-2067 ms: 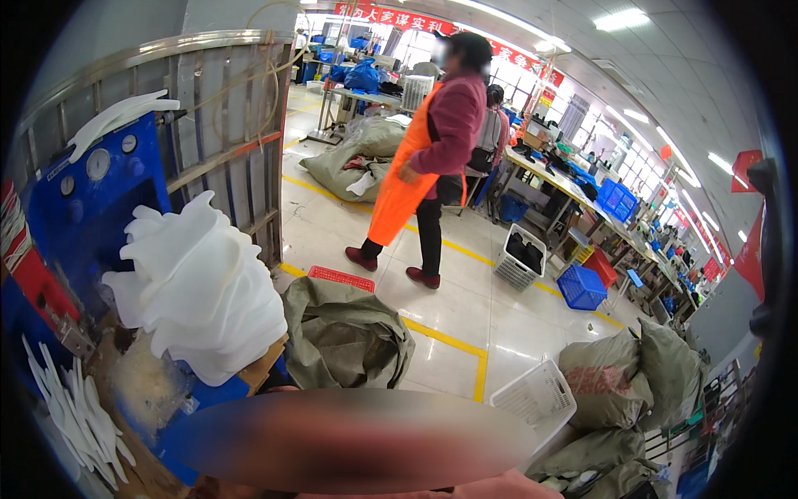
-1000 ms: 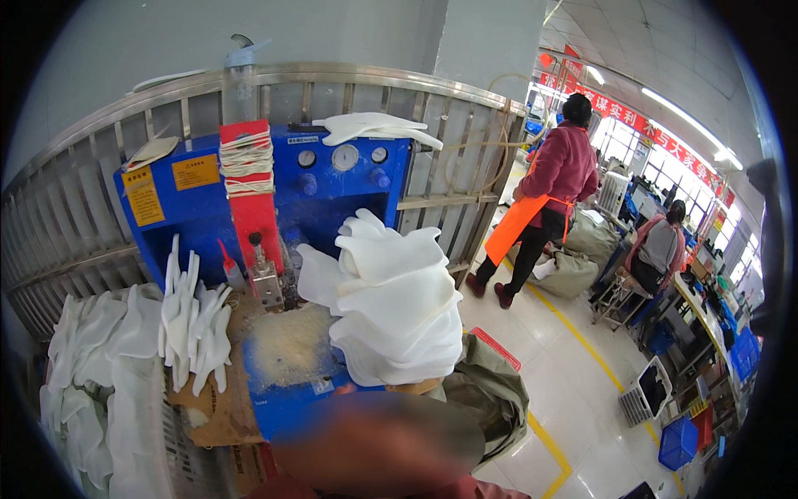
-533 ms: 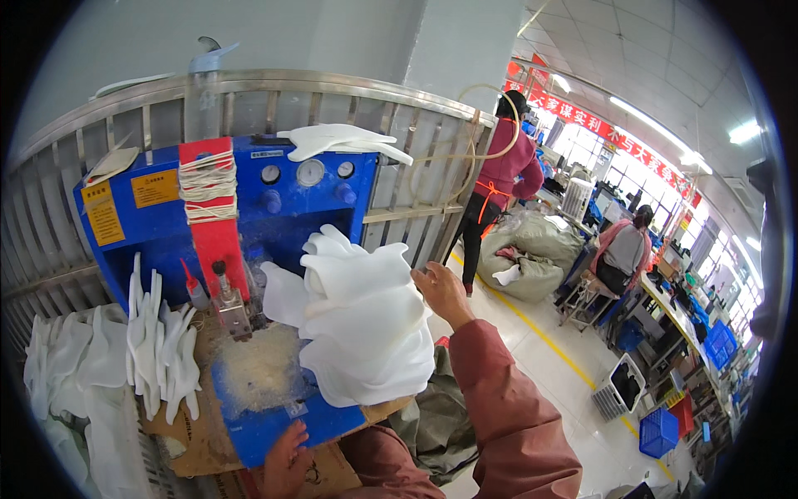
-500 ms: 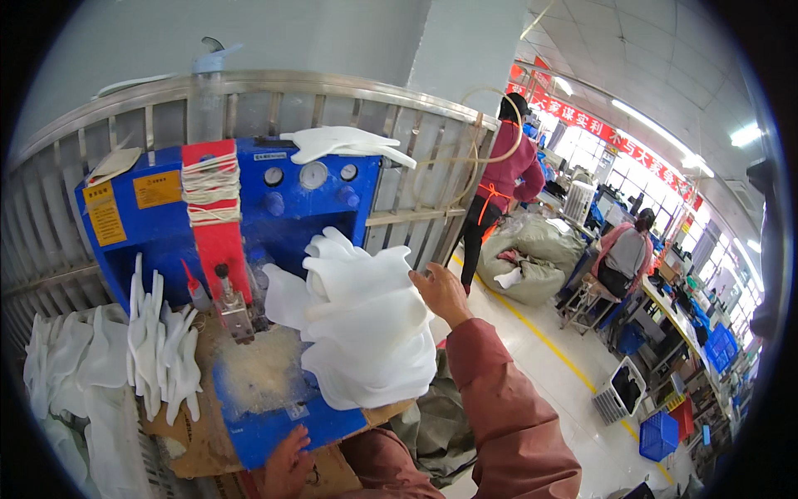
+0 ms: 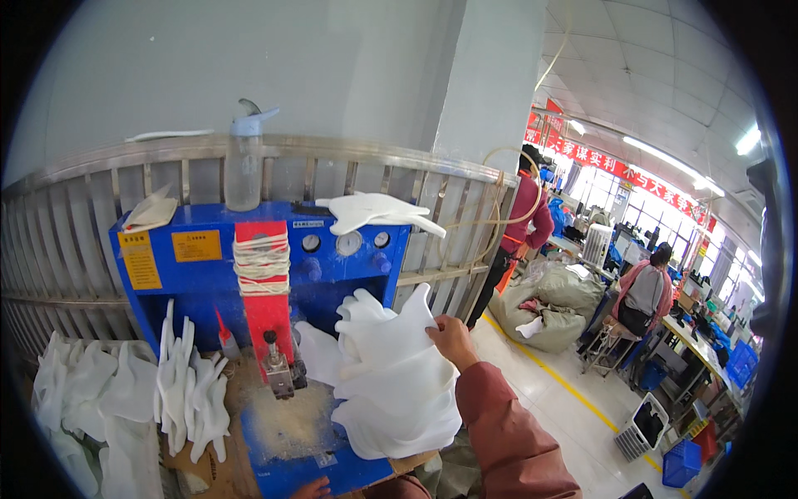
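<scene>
Far left: loose white gloves (image 5: pixel 91 391) heaped against the metal railing (image 5: pixel 75 249); a fan of white gloves (image 5: pixel 193 391) stands beside the blue machine (image 5: pixel 332 274). Two yellow rectangular labels (image 5: pixel 196 245) sit on the machine's upper left face; a red column (image 5: pixel 264 291) wound with pale cord runs down its middle. Your left hand (image 5: pixel 312 488) shows only at the bench's lower edge; whether its fingers are open cannot be told. Your right hand (image 5: pixel 451 341) has its fingers curled narrow, pinching the top of the stacked white gloves (image 5: pixel 395 382) right of the column. A red banner (image 5: pixel 632 166) hangs far right. Compared with half a second ago, the view sits higher and the stack lower in frame.
</scene>
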Tool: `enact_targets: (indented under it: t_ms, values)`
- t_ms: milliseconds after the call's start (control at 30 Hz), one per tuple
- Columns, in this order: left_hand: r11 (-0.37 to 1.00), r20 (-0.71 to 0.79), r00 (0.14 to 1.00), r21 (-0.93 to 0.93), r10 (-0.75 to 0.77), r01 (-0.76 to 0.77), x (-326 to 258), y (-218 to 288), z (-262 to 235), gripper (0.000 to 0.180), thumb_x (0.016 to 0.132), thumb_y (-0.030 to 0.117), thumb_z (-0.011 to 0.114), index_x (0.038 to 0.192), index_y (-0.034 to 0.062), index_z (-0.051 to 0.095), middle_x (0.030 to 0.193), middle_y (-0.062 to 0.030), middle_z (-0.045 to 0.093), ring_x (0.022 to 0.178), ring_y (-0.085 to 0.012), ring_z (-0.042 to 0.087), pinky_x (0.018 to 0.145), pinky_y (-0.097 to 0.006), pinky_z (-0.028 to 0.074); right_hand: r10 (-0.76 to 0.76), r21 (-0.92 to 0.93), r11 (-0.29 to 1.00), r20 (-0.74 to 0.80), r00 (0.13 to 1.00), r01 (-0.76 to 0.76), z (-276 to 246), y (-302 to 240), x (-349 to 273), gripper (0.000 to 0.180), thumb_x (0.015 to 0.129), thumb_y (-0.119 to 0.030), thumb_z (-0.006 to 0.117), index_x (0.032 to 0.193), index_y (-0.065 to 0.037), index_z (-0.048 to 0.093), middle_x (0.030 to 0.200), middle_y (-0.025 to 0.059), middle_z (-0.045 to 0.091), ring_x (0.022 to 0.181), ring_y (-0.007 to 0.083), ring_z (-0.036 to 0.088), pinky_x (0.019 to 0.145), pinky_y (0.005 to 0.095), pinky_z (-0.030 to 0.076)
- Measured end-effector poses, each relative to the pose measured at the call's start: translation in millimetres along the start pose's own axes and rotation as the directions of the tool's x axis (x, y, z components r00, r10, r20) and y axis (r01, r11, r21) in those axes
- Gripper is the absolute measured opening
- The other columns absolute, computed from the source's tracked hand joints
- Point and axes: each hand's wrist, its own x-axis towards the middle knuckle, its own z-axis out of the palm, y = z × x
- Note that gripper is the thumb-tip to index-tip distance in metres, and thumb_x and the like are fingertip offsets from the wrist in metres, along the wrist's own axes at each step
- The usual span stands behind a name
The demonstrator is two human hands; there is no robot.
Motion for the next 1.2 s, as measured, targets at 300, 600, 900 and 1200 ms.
enact_targets:
  t_ms: [300, 600, 900, 1200]
  values:
    - [0.979, -0.146, 0.988, 0.187, -0.053, 0.080, 15.9, 36.9, 28.2, 0.058, 0.104, 0.023, 0.063, 0.155, 0.0062, 0.043, 0.143, -0.0117, 0.054, 0.127, -0.0245, 0.055, 0.101, -0.037, 0.050, 0.013, 0.762, 0.647, -0.044, 0.999, 0.025, -53.9, -44.0, -63.4, 0.018, 0.101, -0.010, 0.060, 0.113, 0.003, 0.062, 0.100, 0.0119, 0.072, 0.081, 0.0181, 0.070, 0.065, 0.0327, 0.062]
    - [0.992, -0.281, 0.954, -0.100, -0.103, 0.078, 34.2, 112.8, 104.7, 0.059, 0.097, 0.006, 0.062, 0.153, 0.0014, 0.043, 0.141, -0.0161, 0.059, 0.122, -0.0326, 0.063, 0.096, -0.044, 0.056, 0.085, 0.897, 0.402, 0.166, 0.983, -0.186, -35.5, -45.2, -257.5, 0.027, 0.105, -0.013, 0.062, 0.130, -0.001, 0.064, 0.112, 0.0021, 0.072, 0.096, 0.0109, 0.068, 0.080, 0.0307, 0.060]
    - [0.985, -0.473, 0.875, 0.073, -0.106, 0.159, 26.4, 132.2, 108.6, 0.060, 0.095, 0.002, 0.062, 0.151, -0.0007, 0.043, 0.141, -0.0173, 0.059, 0.122, -0.0348, 0.064, 0.095, -0.046, 0.058, -0.055, 0.798, 0.282, 0.568, 0.821, -0.533, 3.6, -44.0, -328.5, 0.037, 0.107, -0.018, 0.060, 0.140, 0.001, 0.056, 0.112, 0.0040, 0.070, 0.094, 0.0114, 0.067, 0.079, 0.0288, 0.059]
    - [0.970, -0.518, 0.852, 0.159, -0.077, 0.184, 17.8, 136.1, 96.7, 0.058, 0.094, 0.002, 0.062, 0.149, -0.0012, 0.044, 0.139, -0.0178, 0.060, 0.120, -0.0353, 0.065, 0.093, -0.047, 0.059, -0.108, 0.701, 0.456, 0.655, 0.748, -0.549, -33.9, -69.4, -316.4, 0.054, 0.107, -0.035, 0.061, 0.147, 0.000, 0.052, 0.126, 0.0071, 0.069, 0.113, 0.0118, 0.062, 0.099, 0.0283, 0.047]
